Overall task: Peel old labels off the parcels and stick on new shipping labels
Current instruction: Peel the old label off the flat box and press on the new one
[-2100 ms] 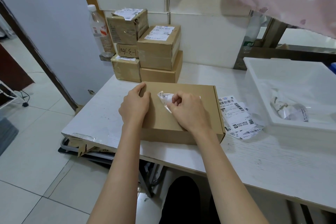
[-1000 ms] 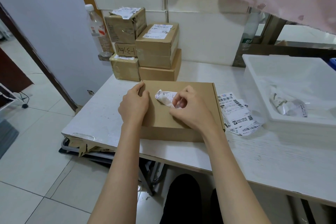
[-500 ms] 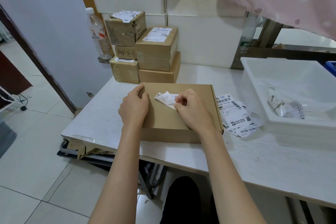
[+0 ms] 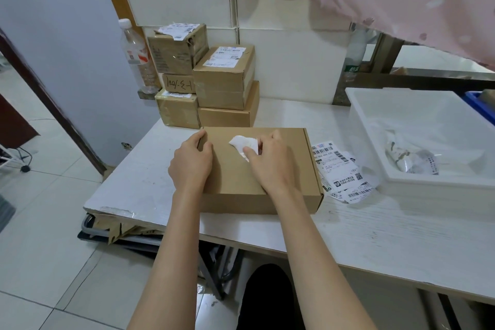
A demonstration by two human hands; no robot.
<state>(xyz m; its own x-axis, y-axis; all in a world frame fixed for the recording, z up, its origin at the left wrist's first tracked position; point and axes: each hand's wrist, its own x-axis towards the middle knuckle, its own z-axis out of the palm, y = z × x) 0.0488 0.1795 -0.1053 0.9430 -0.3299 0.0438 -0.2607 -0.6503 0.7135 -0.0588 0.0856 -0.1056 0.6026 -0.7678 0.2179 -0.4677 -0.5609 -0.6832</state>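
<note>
A flat brown cardboard parcel (image 4: 241,182) lies on the white table in front of me. My left hand (image 4: 191,163) rests on its left top edge, fingers curled over the corner, holding it down. My right hand (image 4: 270,162) pinches a crumpled white old label (image 4: 241,143) that is partly lifted from the parcel's top. A loose pile of new shipping labels (image 4: 340,171) with barcodes lies on the table just right of the parcel.
Several stacked brown parcels (image 4: 214,83) with labels stand at the back left by the wall, beside a plastic bottle (image 4: 136,56). A white bin (image 4: 417,142) at the right holds crumpled peeled labels (image 4: 409,161). The table (image 4: 375,228) edge runs close to me.
My right hand has worked the old label further off the parcel and shifted its pinch, the crumpled paper now lying lower and flatter. My left hand stays on the parcel's corner.
</note>
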